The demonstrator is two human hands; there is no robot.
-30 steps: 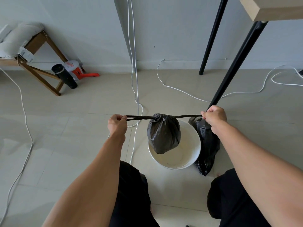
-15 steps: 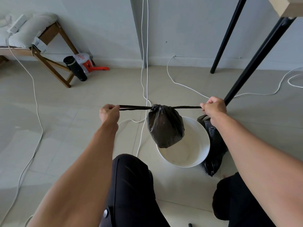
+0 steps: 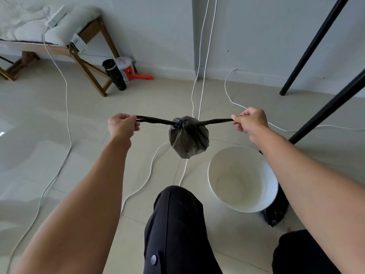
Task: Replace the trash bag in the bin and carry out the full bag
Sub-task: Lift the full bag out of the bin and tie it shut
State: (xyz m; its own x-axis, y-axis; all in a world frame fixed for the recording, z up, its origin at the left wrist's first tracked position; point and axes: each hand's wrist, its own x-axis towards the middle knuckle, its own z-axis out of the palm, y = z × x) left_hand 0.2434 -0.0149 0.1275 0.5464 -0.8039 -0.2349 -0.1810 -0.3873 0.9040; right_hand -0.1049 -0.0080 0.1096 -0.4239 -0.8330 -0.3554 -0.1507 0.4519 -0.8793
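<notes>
- Full trash bag: black plastic, knotted shut at the top. It hangs in the air between the two hands, above the floor and left of the bin, not inside it.
- Bag ties: two twisted black strips run from the knot, one to the left and one to the right, both pulled taut and nearly level.
- Left hand: fingers curled and clamped on the end of the left tie.
- Right hand: thumb and fingers pinch the end of the right tie.
- Bin: white, round, upright on the tiled floor at near right. There is no liner in it and the bare bottom shows.
- Second black bag: on the floor just beside the bin's right side, partly hidden by the bin and the right forearm.
- Person's knee: in black trousers, near centre, just left of the bin.
- White cables: these trail down the far wall and across the floor under the hanging bag.
- Wooden bench: far left, with a pale cushion on top.
- Black bottle: stands by the bench leg, and an orange-and-white item is just behind it.
- Black table legs: far right, slanted.
</notes>
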